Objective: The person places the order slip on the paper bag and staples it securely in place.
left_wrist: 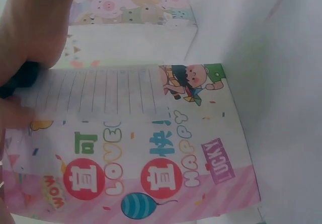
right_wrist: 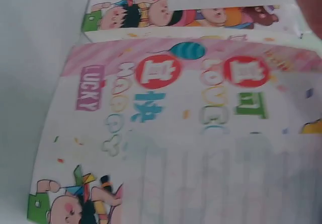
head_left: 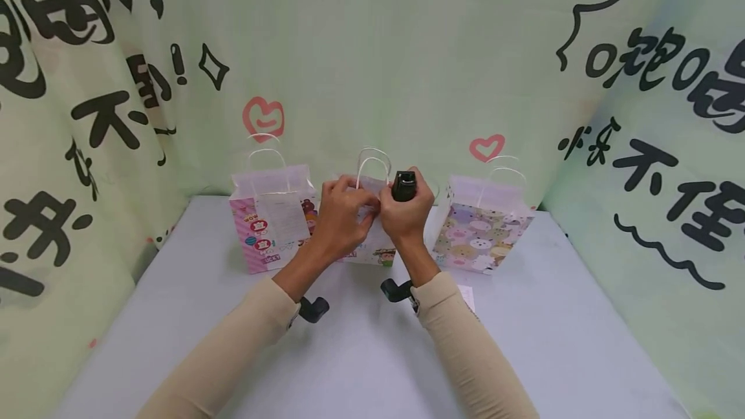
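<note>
The middle gift bag [head_left: 372, 247] stands upright on the white table [head_left: 343, 367], between the left bag [head_left: 241, 231] and the right bag [head_left: 477, 238], and I have its top edge just under both hands. The left hand [head_left: 345, 218] has its fingers bent in, and from here I read it as pinching the bag's upper rim, probably to steady the thin paper; the exact contact is partly hidden. The right hand [head_left: 406, 215] is wrapped around a black tool [head_left: 403, 185], which I take for a stapler.

My left wrist view shows a lined sheet [left_wrist: 108, 93] lying against the bag's front, over the printed pattern, with its upper end running up to the tool and the fingertips. I judge that the two hands meet there so that sheet and bag wall stay lined up under the tool's mouth; whether the tool is pressed closed, I cannot tell. Most of the bag hangs below the grip, its printed front facing me and its base on the table. The left bag also carries a pale sheet on its front, while the right bag's animal print shows uncovered.
</note>
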### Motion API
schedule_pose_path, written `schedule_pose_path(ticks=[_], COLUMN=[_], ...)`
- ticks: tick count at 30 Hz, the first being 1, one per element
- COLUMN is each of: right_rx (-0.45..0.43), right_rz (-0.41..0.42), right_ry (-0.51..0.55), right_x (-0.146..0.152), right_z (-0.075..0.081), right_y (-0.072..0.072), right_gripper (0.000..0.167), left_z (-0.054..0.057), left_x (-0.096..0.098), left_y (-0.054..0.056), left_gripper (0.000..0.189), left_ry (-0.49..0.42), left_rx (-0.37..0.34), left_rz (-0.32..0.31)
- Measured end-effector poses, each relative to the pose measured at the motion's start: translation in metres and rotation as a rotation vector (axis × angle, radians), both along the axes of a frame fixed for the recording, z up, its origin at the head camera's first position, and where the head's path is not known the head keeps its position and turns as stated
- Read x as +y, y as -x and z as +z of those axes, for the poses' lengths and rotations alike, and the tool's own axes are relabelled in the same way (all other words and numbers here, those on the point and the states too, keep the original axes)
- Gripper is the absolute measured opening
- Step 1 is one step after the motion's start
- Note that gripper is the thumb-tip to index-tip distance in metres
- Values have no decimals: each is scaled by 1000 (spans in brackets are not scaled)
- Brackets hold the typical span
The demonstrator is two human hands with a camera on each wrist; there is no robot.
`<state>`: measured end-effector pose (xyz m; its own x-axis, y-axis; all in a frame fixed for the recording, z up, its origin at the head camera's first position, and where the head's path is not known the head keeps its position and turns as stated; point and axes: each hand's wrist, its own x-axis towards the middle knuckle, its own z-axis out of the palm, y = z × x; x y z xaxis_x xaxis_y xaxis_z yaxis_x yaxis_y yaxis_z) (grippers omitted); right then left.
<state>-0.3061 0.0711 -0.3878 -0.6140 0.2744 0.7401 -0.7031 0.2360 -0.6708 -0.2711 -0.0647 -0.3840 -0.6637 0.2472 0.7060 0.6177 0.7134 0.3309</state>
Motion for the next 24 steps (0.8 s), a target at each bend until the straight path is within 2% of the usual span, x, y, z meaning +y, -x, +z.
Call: schedule_pose_path(ticks=[3, 6, 12, 17, 24], right_rx=[-31, -81, -106, -86, -48], right_rz=[28, 131, 375, 389, 338], right_ry=[-73, -78, 185, 270, 225], right_x=[7, 13, 28, 42, 61], right_z=[-2, -4, 4, 15, 23], right_y=[1, -1, -8, -15, -27], right_gripper=[14, 17, 6, 8, 8], left_z=[1, 1, 1, 1, -1], left_x=[3, 3, 4, 4, 1], left_y=[2, 3, 4, 4, 3], left_gripper=[22, 17, 10, 9, 7], left_ry=[17, 12, 7, 1, -20], left_rx=[8, 8, 12, -5, -17], left_rz=[12, 27, -5, 0, -3])
